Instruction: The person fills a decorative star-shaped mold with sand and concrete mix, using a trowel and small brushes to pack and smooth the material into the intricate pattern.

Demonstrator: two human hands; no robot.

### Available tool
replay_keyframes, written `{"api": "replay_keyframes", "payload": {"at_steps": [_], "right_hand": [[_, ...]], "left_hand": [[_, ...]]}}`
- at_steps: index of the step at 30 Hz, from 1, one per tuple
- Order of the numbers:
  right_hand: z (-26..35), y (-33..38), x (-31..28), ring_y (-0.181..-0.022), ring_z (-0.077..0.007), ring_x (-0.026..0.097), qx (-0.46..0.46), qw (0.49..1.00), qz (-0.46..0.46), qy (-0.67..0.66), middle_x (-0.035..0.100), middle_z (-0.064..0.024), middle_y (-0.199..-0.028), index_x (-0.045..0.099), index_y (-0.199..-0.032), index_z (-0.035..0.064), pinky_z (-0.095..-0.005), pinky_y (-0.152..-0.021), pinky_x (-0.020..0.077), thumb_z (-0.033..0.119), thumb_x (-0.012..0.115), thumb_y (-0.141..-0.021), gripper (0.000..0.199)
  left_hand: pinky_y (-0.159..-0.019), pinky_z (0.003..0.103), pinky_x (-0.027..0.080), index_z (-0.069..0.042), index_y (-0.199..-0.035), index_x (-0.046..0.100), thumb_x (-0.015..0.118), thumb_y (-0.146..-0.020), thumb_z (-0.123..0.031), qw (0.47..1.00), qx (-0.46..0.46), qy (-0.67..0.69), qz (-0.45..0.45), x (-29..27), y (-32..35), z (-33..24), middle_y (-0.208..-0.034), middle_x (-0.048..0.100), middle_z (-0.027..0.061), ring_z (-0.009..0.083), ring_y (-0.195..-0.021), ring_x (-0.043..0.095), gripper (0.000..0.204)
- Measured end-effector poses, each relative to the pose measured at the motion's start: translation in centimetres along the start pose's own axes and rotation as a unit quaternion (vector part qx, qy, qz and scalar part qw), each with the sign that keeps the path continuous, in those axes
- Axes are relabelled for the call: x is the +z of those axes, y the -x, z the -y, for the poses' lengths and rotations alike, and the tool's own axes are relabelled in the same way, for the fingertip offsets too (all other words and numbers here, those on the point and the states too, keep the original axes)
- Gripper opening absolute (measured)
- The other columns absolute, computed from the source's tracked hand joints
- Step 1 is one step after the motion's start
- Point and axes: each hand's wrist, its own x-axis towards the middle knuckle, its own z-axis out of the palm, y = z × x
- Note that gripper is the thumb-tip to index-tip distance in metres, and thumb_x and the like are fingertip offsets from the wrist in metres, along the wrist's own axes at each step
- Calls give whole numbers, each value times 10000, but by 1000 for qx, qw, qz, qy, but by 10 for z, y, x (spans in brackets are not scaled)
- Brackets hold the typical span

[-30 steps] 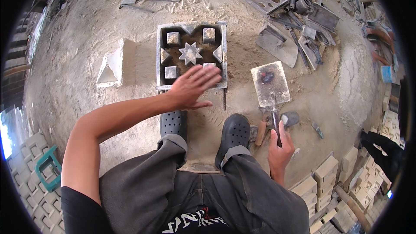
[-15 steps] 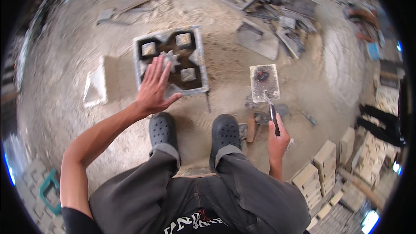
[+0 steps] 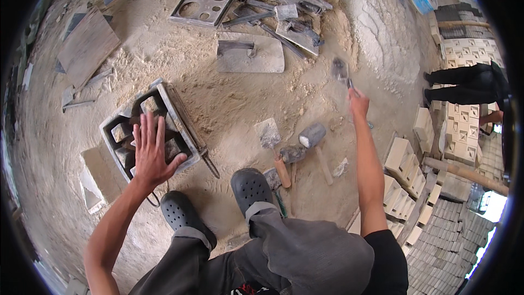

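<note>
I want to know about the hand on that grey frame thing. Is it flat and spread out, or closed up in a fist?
Spread. The left hand lies palm down on the grey mould frame, its fingers straight and apart.

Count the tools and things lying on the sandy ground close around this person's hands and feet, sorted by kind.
Square metal moulds: 2, one under the left hand, one with round holes
Trowels: 2
Hammers: 1
Flat metal plates with handle: 1
Total: 6
</note>
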Motion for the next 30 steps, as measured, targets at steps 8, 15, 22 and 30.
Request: {"api": "replay_keyframes", "payload": {"at_steps": [8,15,22,30], "right_hand": [[63,-99,46,-563,-121,594,41,999,28,-23,706,-40,-742,767,-1148,105,-310,-547,459,346,715,-901,348],[49,-56,59,-746,-193,671,-107,994,-16,23,724,-111,-791,707,-1244,90,-320,-727,514,382,676,-924,434],[22,34,-31,-959,-194,701,-208,978,21,10,744,-156,-1122,663,-1263,-37,-334,-849,530,260,674,-973,415],[122,194,-46,-916,-154,676,-301,940,159,-13,742,-162,-1076,648,-1292,-39,-298,-820,519,165,678,-967,386]], "left_hand": [[-1258,499,93,40,-1520,342,570,-821,-743,977,136,-48,156,-7,29,0,-1625,273,205,341,-1538,185,1075],[-1253,518,95,87,-1527,275,603,-828,-688,990,31,-60,123,-14,105,58,-1608,251,284,419,-1525,184,1094],[-1217,468,229,-7,-1541,317,498,-1023,-366,972,-144,59,-178,-12,96,170,-1577,354,224,377,-1478,314,656],[-1172,415,313,-24,-1254,680,240,-1095,-472,851,-246,386,-257,-9,39,207,-1322,630,246,377,-1335,519,648]]}}
